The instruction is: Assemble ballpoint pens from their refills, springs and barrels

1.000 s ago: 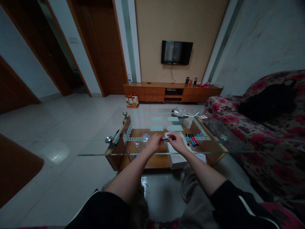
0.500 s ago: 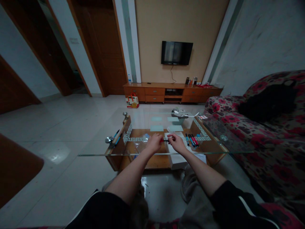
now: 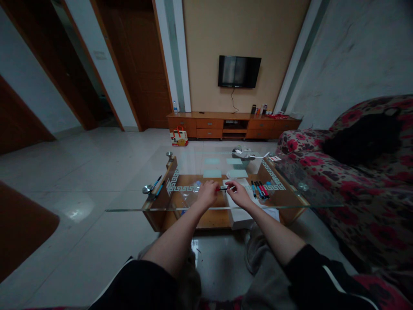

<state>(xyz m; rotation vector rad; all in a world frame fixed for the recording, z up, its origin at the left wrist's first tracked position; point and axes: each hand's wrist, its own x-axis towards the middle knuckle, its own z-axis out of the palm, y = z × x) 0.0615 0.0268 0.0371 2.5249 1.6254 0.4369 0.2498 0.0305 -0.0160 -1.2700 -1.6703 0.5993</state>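
Above the glass table top [image 3: 129, 206], my left hand [image 3: 208, 193] is closed around one end of a slim red-and-black pen [image 3: 222, 188]. My right hand [image 3: 238, 194] pinches the pen's dark end with thumb and fingertips. The pen lies roughly level between both hands, and its two ends are partly hidden by fingers. Just right of my right hand, several pens [image 3: 260, 189] in blue, black and red lie side by side on the glass. A clear plastic bag [image 3: 190, 196] is seen beside my left hand.
A blue pen [image 3: 156, 183] lies near the table's left side. Beneath the glass, a white box [image 3: 240, 218] rests on the wooden shelf. The flowered sofa [image 3: 312, 161] borders the table at right. A card [image 3: 275, 159] lies at the table's far right corner.
The fingers of my right hand have shifted slightly at the pen's dark end. Both hands stay in almost the same place, and the other pens have not moved.
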